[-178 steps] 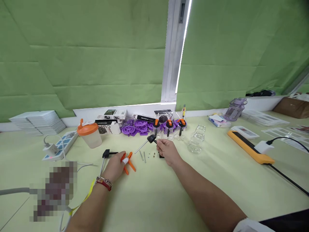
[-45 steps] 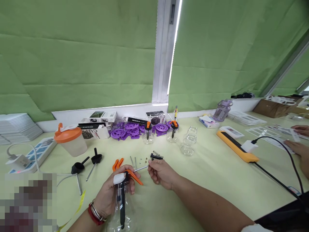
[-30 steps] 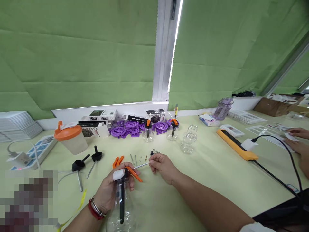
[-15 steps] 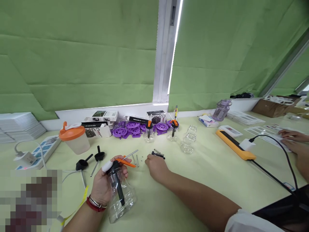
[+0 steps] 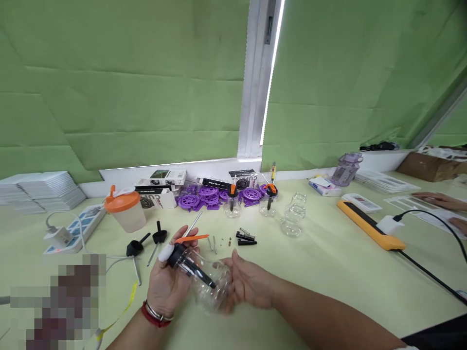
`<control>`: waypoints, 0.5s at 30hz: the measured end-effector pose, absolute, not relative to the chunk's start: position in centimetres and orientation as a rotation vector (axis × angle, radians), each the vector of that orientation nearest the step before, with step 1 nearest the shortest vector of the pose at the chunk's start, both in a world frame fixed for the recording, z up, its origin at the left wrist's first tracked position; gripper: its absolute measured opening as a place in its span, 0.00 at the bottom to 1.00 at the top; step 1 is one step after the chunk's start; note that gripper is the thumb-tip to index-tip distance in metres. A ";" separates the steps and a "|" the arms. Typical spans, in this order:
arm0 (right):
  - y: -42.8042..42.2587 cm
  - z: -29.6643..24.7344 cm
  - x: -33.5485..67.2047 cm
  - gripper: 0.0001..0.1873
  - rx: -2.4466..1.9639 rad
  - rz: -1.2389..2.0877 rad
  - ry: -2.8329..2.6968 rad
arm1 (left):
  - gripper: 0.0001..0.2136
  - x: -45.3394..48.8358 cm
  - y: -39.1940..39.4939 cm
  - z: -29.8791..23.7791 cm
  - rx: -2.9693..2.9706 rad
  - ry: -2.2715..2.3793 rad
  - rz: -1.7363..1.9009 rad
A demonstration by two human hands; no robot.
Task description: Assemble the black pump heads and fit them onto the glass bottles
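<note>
My left hand (image 5: 171,277) is closed around the neck of a clear bottle (image 5: 213,291), which lies tilted with its base toward the right. A black top with a black tube (image 5: 199,272) runs down inside it, and an orange lever (image 5: 191,238) and a metal rod (image 5: 192,223) stick out at the neck. A white wrap covers my left thumb. At the bottle's base is my right hand (image 5: 250,282), its fingers curled against the clear wall and partly smeared by motion. Beyond the hands lie metal pins (image 5: 215,245), tiny brown pieces (image 5: 229,241), springs and black parts (image 5: 246,237).
Two black funnel-like parts (image 5: 134,248) lie left, near an orange-lidded cup (image 5: 126,209) and a power strip (image 5: 85,223). Purple parts (image 5: 209,197), boxes and two similar bottles (image 5: 232,206) stand behind. Clear bottles (image 5: 292,223), an orange power strip (image 5: 368,226) and another person's hand (image 5: 434,198) are right.
My right hand has come back from the springs and black parts to the bottle's base. The bottle has tilted closer to level, its base swinging right. The view has shifted slightly.
</note>
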State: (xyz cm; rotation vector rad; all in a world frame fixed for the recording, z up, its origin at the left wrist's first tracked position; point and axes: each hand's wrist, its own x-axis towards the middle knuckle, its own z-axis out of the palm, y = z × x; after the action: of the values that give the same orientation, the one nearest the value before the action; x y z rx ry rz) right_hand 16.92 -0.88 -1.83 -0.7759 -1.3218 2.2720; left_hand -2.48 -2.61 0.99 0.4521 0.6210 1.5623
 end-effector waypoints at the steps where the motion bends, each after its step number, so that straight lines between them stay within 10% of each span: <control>1: -1.5 -1.9 16.8 0.40 -0.677 2.423 -1.192 | 0.20 -2.2 -2.7 1.0 0.482 0.625 1.563; 10: -1.3 -0.5 18.9 0.30 -1.043 1.901 -1.372 | 0.11 -2.3 -3.0 0.5 1.368 1.266 1.335; 15: -1.7 0.1 19.8 0.38 -0.806 0.943 -2.094 | 0.18 -2.0 -2.9 0.9 1.181 1.410 1.318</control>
State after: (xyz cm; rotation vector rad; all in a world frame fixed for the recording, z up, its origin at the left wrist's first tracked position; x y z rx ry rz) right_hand 19.81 -1.69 0.08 -0.8056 -2.0940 0.9434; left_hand -1.97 -2.90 0.90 1.1812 1.4105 1.3181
